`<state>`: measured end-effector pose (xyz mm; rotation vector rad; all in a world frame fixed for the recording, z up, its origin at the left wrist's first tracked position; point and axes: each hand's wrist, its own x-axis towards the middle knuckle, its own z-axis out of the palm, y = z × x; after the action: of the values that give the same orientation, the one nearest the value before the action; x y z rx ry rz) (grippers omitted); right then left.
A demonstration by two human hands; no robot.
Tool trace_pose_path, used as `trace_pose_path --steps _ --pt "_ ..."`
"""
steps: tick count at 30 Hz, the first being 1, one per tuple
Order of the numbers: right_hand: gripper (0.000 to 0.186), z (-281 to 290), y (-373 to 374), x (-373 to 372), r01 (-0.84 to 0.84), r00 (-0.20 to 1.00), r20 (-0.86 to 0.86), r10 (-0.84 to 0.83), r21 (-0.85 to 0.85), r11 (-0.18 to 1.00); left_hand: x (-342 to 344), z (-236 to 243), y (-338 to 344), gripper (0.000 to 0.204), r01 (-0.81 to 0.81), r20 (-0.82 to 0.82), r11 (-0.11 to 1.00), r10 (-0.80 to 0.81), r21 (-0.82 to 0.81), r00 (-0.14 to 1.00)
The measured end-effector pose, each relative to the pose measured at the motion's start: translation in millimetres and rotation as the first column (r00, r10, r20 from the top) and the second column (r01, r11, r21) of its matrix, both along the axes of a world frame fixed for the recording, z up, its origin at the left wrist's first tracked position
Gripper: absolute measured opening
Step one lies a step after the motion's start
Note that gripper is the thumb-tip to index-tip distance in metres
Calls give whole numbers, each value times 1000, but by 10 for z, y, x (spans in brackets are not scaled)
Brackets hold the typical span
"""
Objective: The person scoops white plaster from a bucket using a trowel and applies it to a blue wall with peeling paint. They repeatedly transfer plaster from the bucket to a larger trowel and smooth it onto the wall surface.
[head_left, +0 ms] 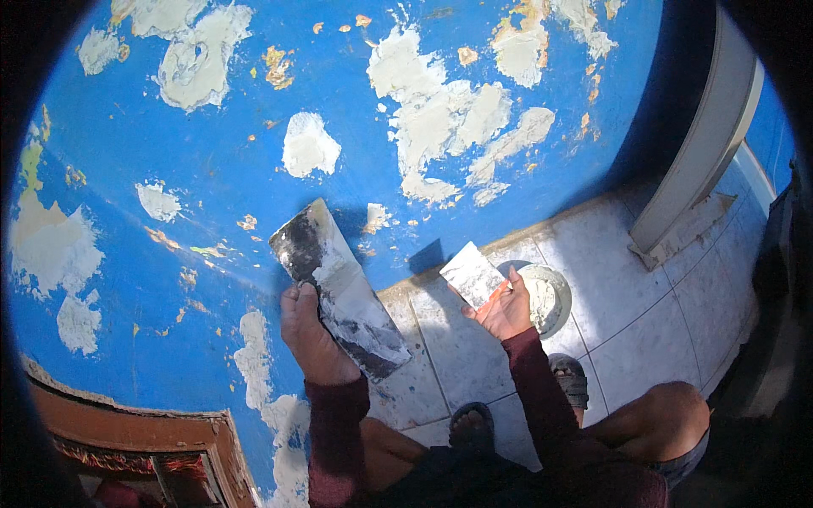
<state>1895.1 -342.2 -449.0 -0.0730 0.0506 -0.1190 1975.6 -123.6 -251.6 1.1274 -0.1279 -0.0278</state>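
Observation:
My left hand [318, 339] is closed on the side of a long flat plastering trowel [347, 292], its face smeared with white filler and dark stains. Part of the grip lies hidden behind the board. To the right, my right hand [508, 309] grips the orange handle of a putty knife [472, 275] whose wide blade carries white filler. The two tools are apart. Just beyond my right hand a round tub [555, 298] of white filler stands on the floor, partly covered by the hand.
A blue wall [254, 186] with several white filler patches [311, 146] rises ahead. Pale tiles [652, 313] cover the floor. A white door frame [703, 135] stands at the right, and a brown wooden frame [144, 423] at lower left. My sandalled feet [472, 426] are below the tools.

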Motion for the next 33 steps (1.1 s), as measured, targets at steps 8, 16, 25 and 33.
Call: trace_pose_path --steps 8,16,25,33 --pt "65 -6 85 54 -61 997 55 59 45 997 -26 58 92 17 -12 -5 1000 12 29 1000" --pt "65 -102 104 111 2 996 84 0 -25 1000 -48 102 98 18 6 -56 1000 -7 -12 998" --pt "73 -145 122 464 224 811 120 -573 -968 114 -68 79 145 24 33 -57 998 -30 45 998" --pt "84 -300 50 1123 100 549 492 -676 -841 -532 -49 85 154 25 61 -109 998 -61 0 992"
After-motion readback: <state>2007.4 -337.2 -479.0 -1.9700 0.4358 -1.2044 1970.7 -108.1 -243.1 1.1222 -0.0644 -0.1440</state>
